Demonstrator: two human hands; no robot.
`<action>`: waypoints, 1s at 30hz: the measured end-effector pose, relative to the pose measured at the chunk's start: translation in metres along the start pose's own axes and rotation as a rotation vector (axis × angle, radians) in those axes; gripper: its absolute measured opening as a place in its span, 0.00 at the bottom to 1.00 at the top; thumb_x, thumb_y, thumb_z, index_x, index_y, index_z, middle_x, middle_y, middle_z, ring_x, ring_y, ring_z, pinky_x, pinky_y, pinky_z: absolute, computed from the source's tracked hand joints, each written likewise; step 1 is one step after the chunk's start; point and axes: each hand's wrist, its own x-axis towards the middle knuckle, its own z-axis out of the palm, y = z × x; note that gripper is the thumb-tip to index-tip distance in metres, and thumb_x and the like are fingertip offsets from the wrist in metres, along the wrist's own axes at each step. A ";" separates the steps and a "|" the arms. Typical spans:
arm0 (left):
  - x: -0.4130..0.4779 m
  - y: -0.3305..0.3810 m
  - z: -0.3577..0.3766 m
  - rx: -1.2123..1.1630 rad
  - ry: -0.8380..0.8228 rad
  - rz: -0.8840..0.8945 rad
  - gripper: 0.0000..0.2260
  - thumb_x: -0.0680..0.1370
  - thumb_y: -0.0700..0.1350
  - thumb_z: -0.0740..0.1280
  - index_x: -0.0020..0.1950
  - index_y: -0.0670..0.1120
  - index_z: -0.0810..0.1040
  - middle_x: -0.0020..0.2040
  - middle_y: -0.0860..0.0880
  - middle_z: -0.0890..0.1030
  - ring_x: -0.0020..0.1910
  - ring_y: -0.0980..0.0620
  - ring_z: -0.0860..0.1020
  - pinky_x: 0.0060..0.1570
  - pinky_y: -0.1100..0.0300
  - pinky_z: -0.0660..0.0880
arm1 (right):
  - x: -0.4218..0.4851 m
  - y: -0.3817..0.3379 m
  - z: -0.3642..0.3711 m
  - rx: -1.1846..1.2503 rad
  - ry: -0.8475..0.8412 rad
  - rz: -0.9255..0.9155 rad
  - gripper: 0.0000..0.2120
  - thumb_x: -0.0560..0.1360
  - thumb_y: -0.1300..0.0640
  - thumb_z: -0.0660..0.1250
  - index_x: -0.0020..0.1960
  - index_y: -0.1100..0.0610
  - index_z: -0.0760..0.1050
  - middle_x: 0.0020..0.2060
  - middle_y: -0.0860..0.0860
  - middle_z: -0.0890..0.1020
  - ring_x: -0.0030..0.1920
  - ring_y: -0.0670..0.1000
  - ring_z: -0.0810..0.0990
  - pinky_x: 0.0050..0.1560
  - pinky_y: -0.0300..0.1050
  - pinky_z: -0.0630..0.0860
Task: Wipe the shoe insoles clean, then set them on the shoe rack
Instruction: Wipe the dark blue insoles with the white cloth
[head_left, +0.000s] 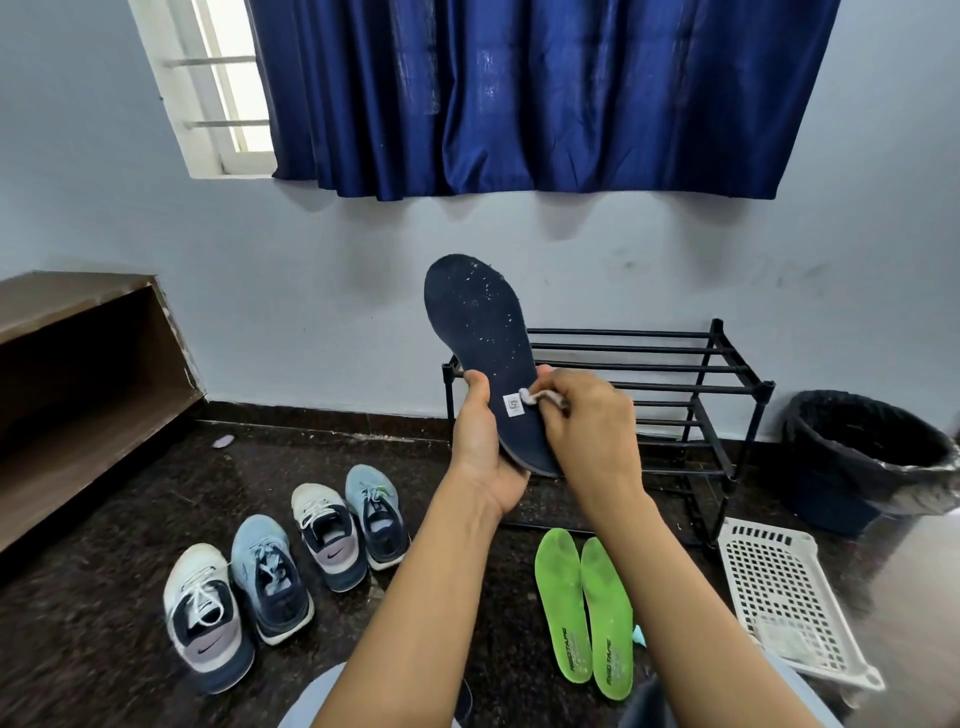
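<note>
- The left hand (483, 441) grips the heel half of the dark blue insole (480, 332), thumb over its edge. It holds the insole upright in front of the shoe rack (675, 374), face turned to the person, likely so the dirt shows.
- The right hand (587, 421) pinches a small white wipe (535, 397) against the insole beside its label (pale flecks dot the toe half, so I judge the wiping far from done).
- Two green insoles (582, 608) lie flat just in front of the rack, seemingly awaiting their turn.
- Four shoes (291, 561) sit in a row left of the rack, while a white basket (784, 592) and a lined bin (872, 452) stand to its right.
- The floor (104, 623) is dark speckled stone, and a pale wall stands behind the rack with a blue curtain (519, 93) above.
</note>
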 end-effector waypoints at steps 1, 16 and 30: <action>-0.001 0.000 0.000 -0.003 -0.007 0.000 0.31 0.82 0.63 0.47 0.53 0.43 0.81 0.46 0.45 0.85 0.47 0.48 0.82 0.54 0.52 0.75 | 0.001 0.000 -0.001 0.012 0.029 0.003 0.07 0.69 0.67 0.69 0.43 0.57 0.82 0.41 0.51 0.85 0.43 0.54 0.81 0.46 0.45 0.75; 0.009 0.009 -0.009 0.008 0.026 0.061 0.35 0.79 0.68 0.45 0.45 0.42 0.79 0.40 0.46 0.82 0.44 0.50 0.81 0.51 0.54 0.75 | -0.011 -0.011 -0.018 0.291 -0.400 0.118 0.10 0.67 0.64 0.70 0.38 0.50 0.83 0.23 0.40 0.77 0.26 0.39 0.74 0.28 0.29 0.66; 0.008 -0.003 -0.001 0.038 0.010 -0.025 0.36 0.76 0.72 0.46 0.42 0.44 0.80 0.40 0.47 0.83 0.37 0.51 0.82 0.41 0.60 0.77 | -0.009 -0.015 -0.010 0.347 -0.189 0.159 0.09 0.68 0.65 0.71 0.40 0.51 0.83 0.36 0.43 0.82 0.36 0.34 0.77 0.35 0.24 0.67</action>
